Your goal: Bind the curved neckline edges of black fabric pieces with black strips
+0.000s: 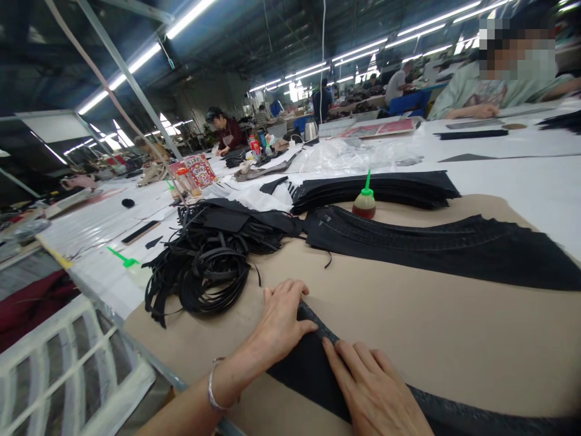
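Observation:
A long curved black leather-like piece [313, 363] lies at the front of the table, with a narrow, glossier band along its far edge. My left hand [284, 321] is at the piece's far end, fingers bent around the corner and thumb pressing on the band. A silvery bangle circles that wrist. Just to the right, my right hand [372, 387] rests on the same piece, fingers stretched out side by side, fingertips at the band. The palm covers part of the piece. Beyond lies a stack of black curved panels [431, 245].
Coiled black strips [213, 272] heap up left of my hands. A squeeze bottle [364, 203] with a green nozzle stands by another black stack [385, 189]. Brown board [454, 339] covers the near table. A white plastic crate [68, 369] is at lower left. A co-worker [499, 91] sits across.

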### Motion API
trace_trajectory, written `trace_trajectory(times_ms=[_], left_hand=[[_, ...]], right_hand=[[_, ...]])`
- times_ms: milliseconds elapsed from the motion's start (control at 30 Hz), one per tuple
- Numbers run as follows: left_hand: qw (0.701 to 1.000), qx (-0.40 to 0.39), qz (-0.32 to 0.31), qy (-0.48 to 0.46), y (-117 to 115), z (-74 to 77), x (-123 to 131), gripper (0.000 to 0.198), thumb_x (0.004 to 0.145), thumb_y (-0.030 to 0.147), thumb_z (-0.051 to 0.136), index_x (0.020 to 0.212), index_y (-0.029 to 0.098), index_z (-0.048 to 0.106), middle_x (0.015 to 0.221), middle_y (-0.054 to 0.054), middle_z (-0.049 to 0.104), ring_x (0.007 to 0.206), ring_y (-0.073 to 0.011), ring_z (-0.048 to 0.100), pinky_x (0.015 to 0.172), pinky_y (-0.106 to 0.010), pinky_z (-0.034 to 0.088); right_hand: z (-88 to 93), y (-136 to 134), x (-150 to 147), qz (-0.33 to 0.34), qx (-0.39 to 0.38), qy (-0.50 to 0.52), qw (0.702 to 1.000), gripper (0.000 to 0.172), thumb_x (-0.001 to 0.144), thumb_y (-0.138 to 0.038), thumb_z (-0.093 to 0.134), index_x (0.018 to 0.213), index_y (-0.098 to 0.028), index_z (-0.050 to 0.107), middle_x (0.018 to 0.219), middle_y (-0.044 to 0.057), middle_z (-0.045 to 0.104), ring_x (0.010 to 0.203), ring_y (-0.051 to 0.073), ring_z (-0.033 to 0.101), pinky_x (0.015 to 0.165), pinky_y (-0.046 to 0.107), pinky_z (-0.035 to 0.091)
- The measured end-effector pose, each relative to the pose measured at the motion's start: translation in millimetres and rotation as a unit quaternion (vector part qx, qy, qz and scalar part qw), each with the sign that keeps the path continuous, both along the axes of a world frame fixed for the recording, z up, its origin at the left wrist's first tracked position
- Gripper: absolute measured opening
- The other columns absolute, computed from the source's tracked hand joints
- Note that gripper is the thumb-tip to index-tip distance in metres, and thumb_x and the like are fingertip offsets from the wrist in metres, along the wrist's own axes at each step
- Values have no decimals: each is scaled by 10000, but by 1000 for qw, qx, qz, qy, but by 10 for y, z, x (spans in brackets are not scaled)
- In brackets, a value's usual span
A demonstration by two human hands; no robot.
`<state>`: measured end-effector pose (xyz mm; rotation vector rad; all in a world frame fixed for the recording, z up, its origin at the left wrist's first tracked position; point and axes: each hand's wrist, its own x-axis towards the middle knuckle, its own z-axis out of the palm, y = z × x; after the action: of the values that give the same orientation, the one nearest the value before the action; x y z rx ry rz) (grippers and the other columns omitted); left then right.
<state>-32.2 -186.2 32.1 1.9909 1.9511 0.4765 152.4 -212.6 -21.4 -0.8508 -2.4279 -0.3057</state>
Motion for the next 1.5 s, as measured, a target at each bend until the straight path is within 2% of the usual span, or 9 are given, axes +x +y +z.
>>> trace_trajectory(times_ms=[200, 367, 800, 933, 1100, 1167, 1267, 1400, 1500], left_hand=[[991, 100, -56, -73, -255, -129, -121, 148, 871, 74, 565, 963, 188, 588, 982, -33, 583, 948, -186, 531, 834, -325, 427], [979, 124, -163, 21, -453, -242, -238, 316, 960, 117, 400, 1207, 209, 574, 1114, -67, 605, 1012, -217, 523, 888, -378, 448], [978, 106, -146, 104, -422, -258, -270, 392, 923, 86, 411, 1243, 247, 569, 1221, -47, 597, 1112, -239, 488, 938, -426, 431], [970, 119, -186, 97, -418, -262, -296, 416, 899, 54, 423, 1273, 194, 540, 1257, -61, 597, 1172, -237, 467, 985, -413, 382], [978, 99, -181, 28, -299, -141, -328, 303, 925, 87, 448, 1122, 229, 629, 1053, -33, 665, 1027, -203, 536, 921, -375, 397], [983, 106, -149, -31, -211, -77, -338, 227, 924, 110, 485, 1018, 217, 661, 955, -27, 663, 965, -185, 548, 892, -339, 414], [984, 107, -126, -61, -47, -2, -362, 226, 874, 92, 555, 1049, 198, 652, 1035, -47, 644, 1033, -191, 530, 927, -334, 403], [979, 32, -203, 0, 186, 54, -406, 340, 840, 108, 593, 1157, 231, 613, 1131, -43, 635, 1119, -220, 502, 971, -400, 355], [964, -14, -263, 15, 340, 93, -425, 323, 807, 139, 644, 1110, 252, 635, 1091, -18, 648, 1091, -219, 526, 942, -394, 351]], right_hand=[[16, -15, -24, -13, 12, 4, 1000, 498, 612, -45, 463, 1086, -100, 606, 837, 38, 636, 716, 194, 511, 651, 347, 370], [22, -16, -57, -13, 5, 9, 1000, 488, 624, -27, 449, 1080, -108, 602, 820, 31, 630, 718, 191, 507, 657, 355, 337], [28, 17, -51, -11, -15, 9, 1000, 512, 610, -36, 475, 1095, -156, 587, 866, 26, 643, 758, 195, 513, 699, 356, 331], [22, 25, -50, -3, -16, 2, 1000, 504, 595, -53, 492, 1075, -150, 608, 960, 48, 660, 822, 206, 518, 758, 367, 336], [75, 33, -61, -9, -42, -6, 999, 438, 607, -97, 555, 1033, -162, 635, 921, 42, 647, 816, 216, 508, 753, 375, 327], [111, 47, -76, -18, -90, 3, 996, 350, 668, -104, 572, 998, -203, 633, 904, 21, 633, 811, 210, 511, 734, 361, 323], [163, 88, -144, -67, -178, 32, 981, 230, 813, -119, 552, 1006, -229, 611, 934, 15, 622, 855, 212, 527, 748, 353, 329], [251, 181, -322, -150, -249, 41, 956, 243, 876, -189, 573, 1119, -185, 575, 1005, 73, 632, 939, 252, 553, 787, 375, 354], [351, 271, -449, -173, -313, 25, 934, 182, 865, -198, 591, 1046, -183, 601, 973, 76, 651, 934, 258, 581, 771, 364, 364]])
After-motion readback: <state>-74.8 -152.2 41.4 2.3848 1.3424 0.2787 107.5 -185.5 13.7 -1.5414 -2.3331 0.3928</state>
